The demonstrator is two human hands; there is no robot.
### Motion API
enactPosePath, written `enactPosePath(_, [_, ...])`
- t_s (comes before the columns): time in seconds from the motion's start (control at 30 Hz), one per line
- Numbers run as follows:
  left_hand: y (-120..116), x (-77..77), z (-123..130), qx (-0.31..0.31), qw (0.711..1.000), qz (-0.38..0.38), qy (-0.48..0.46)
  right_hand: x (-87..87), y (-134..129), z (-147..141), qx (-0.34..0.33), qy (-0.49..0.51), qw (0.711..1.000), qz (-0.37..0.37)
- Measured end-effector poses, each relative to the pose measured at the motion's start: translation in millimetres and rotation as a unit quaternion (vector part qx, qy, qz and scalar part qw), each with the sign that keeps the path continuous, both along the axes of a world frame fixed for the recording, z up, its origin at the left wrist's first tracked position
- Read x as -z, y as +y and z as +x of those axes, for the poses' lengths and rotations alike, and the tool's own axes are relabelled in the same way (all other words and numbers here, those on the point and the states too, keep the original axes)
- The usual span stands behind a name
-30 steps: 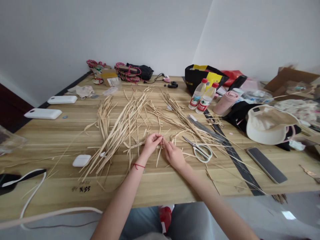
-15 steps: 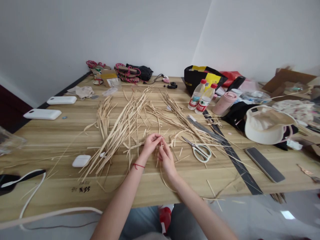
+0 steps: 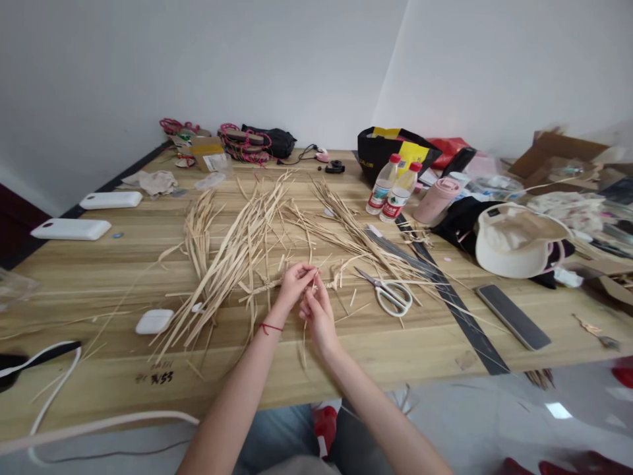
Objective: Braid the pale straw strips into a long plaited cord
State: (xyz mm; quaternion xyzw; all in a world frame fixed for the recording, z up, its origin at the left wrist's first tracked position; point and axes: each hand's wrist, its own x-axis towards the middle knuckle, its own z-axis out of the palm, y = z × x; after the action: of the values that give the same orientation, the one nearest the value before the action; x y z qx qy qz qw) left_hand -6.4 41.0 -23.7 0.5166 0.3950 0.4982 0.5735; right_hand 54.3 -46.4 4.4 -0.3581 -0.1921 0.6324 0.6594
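My left hand (image 3: 297, 284) is closed in a pinch on a thin straw strip (image 3: 322, 265) over the near middle of the table. Close beside it, my right hand (image 3: 318, 315) is also closed, fingertips on the same small spot of work. A braided straw cord (image 3: 267, 287) runs out to the left from behind my left hand, and its other end (image 3: 334, 284) shows right of my fingers. Another strip (image 3: 304, 346) trails down below my right hand. The fingers hide the exact point of the weave.
Long straw strips (image 3: 247, 231) lie in a loose bundle at left, with more straw (image 3: 356, 231) at right. Open scissors (image 3: 393, 298) rest right of my hands. Farther right are a phone (image 3: 513, 316), a cap (image 3: 519, 247), two bottles (image 3: 395, 198) and a pink cup (image 3: 438, 201).
The view has shifted slightly right. Both hands stay together at the cord; the trailing strip has swung left. Loose strips at the front edge have left the tabletop, and blurred ones show below it.
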Motion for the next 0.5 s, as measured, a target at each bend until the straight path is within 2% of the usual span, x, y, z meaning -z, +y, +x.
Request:
enactPosePath(0.17, [0.2,-1.2,0.9,0.000,1.000,0.006,0.000,0.0,-3.8,-4.2,0.003,0.006,1.000,0.013])
enactPosePath(0.37, [-0.9,-3.5,2.0,-0.009,1.000,-0.002,0.008,-5.4,-10.7,-18.3,0.073,0.017,0.997,0.002])
enactPosePath(0.5, [-3.3,-6.1,1.5,-0.002,1.000,-0.010,0.007,-4.8,-12.9,-26.3,0.072,-0.055,0.996,-0.004])
